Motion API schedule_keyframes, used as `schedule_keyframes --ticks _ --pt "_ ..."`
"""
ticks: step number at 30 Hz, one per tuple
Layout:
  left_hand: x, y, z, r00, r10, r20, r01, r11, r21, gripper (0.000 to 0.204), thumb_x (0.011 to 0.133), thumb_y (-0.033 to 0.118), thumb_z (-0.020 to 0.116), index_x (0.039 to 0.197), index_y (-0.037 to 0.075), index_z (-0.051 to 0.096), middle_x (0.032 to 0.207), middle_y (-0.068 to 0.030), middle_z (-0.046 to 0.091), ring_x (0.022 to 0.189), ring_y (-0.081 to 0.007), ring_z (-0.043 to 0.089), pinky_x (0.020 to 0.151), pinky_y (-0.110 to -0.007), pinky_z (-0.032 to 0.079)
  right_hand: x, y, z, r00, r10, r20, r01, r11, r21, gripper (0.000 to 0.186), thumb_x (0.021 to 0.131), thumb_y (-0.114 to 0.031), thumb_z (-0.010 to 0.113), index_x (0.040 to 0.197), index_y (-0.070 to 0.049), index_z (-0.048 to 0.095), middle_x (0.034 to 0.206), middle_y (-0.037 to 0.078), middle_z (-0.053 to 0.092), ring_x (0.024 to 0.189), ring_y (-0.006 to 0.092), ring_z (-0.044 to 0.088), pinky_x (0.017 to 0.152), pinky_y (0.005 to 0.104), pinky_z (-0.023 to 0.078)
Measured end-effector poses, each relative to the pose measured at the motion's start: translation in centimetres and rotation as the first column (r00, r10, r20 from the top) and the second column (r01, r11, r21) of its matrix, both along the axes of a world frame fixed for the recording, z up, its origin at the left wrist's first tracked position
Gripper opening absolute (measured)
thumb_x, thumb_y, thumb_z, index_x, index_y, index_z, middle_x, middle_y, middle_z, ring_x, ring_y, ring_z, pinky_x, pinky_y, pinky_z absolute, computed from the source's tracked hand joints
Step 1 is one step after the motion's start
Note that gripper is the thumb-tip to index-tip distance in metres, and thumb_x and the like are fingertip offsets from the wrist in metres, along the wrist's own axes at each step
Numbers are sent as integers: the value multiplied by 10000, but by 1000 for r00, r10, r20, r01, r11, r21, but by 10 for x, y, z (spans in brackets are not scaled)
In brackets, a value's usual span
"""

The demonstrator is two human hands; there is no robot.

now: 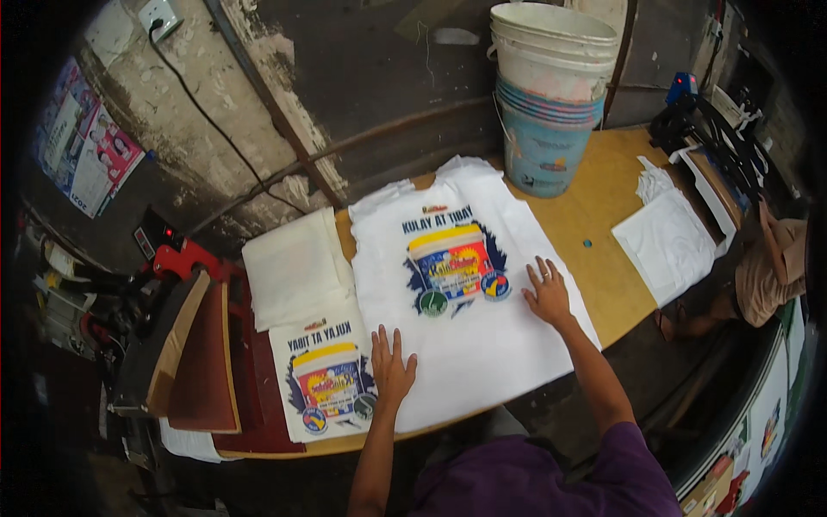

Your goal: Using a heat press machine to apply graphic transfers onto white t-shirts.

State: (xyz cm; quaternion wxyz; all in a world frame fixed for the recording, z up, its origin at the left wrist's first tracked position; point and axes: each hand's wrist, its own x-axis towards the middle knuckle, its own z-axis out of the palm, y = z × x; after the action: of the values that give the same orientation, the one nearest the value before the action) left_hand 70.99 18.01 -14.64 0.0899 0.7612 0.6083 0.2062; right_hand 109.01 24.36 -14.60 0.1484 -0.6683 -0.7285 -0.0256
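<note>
While you lean over the yellow worktable (pixel 603 215), both of your hands lie flat on a white T-shirt (pixel 482 345) spread across its middle. At the far left stands a heat press (pixel 185 345) with a dark red plate, swung open. Just right of it lies a printed transfer sheet (pixel 323 379), its picture of a paint tub reversed, with a stack of plain white sheets (pixel 293 271) above it. Your left hand (pixel 392 366) comes next: palm down on the shirt's lower left part, fingers (pixel 385 338) straight and slightly spread, gripping nothing, close beside the transfer sheet's edge. The shirt's colourful print (pixel 455 267), a paint tub with round badges beneath, sits between your two hands and a little farther away. Your right hand (pixel 547 293) rests palm down just right of that print, fingers fanned out and open, a ring on one finger. Farther right, a stack of plastic buckets (pixel 547 95) stands at the table's back edge, and a folded white cloth (pixel 668 246) lies near the right end.
</note>
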Motion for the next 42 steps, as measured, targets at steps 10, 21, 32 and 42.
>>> schedule_keyframes --ticks 10,21,32,42 --pt "17 170 48 978 83 -190 -67 994 92 734 846 289 562 1409 -30 216 1480 -274 102 1362 -459 93 1083 -539 149 -6 187 41 970 243 29 -245 967 74 627 836 -350 576 1378 -114 369 1493 141 206 1373 363 165 1098 504 157" --pt "36 360 1 937 34 -347 94 933 347 539 903 337 457 1381 103 379 1494 -172 195 1370 -419 136 1069 -564 141 -35 353 -10 911 403 87 -411 873 262 528 872 -479 473 1348 -251 445 1462 96 301 1374 345 180 1088 576 99" --pt "-1 383 -76 948 66 -312 -57 998 37 535 895 395 478 1333 95 414 1512 -102 172 1387 -346 117 1076 -537 148 -44 372 -50 964 178 200 -102 934 -343 578 911 -585 257 1302 -243 511 1315 149 487 1385 313 159 1088 571 46" --pt "14 149 50 980 -199 9 198 973 -120 442 794 184 633 1227 130 559 1438 -149 312 1346 -385 220 1075 -473 238 -121 269 -32 957 202 -208 -168 971 167 554 730 -217 634 1230 -14 506 1376 257 332 1285 440 272 1045 524 242"
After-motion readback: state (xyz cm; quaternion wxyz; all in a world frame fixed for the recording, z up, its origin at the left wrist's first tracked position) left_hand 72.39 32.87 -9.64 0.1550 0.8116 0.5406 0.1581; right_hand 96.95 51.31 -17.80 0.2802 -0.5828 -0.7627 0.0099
